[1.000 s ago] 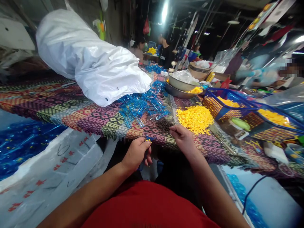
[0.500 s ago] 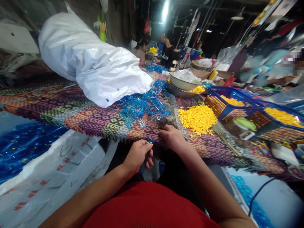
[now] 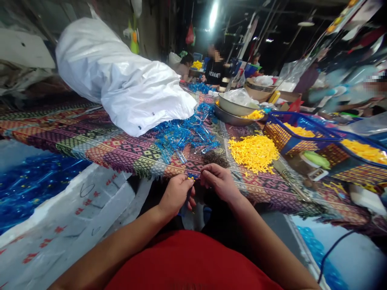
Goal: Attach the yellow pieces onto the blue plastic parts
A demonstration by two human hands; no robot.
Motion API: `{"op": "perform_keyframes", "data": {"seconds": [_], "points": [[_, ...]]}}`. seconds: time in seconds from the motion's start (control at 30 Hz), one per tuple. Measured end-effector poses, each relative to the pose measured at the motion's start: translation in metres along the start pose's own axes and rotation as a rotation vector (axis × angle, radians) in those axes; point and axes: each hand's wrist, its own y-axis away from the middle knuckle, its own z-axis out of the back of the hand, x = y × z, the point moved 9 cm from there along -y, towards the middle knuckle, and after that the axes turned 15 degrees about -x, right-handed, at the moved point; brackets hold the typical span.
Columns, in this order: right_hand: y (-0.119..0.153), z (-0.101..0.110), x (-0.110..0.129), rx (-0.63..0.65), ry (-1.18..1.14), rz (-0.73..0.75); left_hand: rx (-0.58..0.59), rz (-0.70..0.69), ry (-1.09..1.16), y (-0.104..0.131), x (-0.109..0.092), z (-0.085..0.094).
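My left hand (image 3: 177, 194) is closed, thumb and finger pinching a small yellow plastic piece (image 3: 191, 178) with a bit of blue beside it. Most of what this hand holds is hidden by the fingers. Just to its right, the fingertips of my right hand (image 3: 222, 183) are pinched together; anything in them is too small to name. Beyond the right hand lies a pile of tiny dark brown parts (image 3: 215, 159). Clear blue plastic pieces (image 3: 184, 139) are heaped farther back, and a heap of small yellow plastic pieces (image 3: 254, 153) lies to the right.
A patterned cloth (image 3: 99, 151) covers the table. A big white sack (image 3: 133, 84) lies across its left side. Blue baskets (image 3: 302, 139) with yellow pieces and stacked metal bowls (image 3: 237, 105) stand right. Foam boxes (image 3: 75, 213) hold blue pieces below the edge. People sit farther back.
My right hand has come back from the dark pile towards my left hand, its fingertips now pinched. My left hand still grips the yellow piece. The view has shifted slightly.
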Motion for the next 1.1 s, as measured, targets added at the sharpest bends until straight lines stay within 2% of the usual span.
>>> {"op": "perform_keyframes", "data": {"seconds": [0.23, 0.43, 0.67, 0.93, 1.1], "points": [[0.011, -0.009, -0.009, 0.026, -0.056, -0.035, -0.013, -0.076, -0.101, 0.000, -0.003, 0.002], [0.018, -0.017, 0.000, 0.094, 0.068, 0.037, -0.040, -0.106, -0.187, -0.002, -0.003, 0.005], [0.023, -0.019, 0.014, 0.106, 0.255, 0.233, -0.058, -0.140, -0.272, -0.001, -0.004, 0.006], [0.029, -0.020, 0.035, 0.110, 0.521, 0.545, -0.057, -0.162, -0.292, -0.003, -0.006, 0.008], [0.033, -0.025, 0.040, 0.177, 0.608, 0.651, -0.059, -0.165, -0.281, 0.000, -0.007, 0.008]]}}
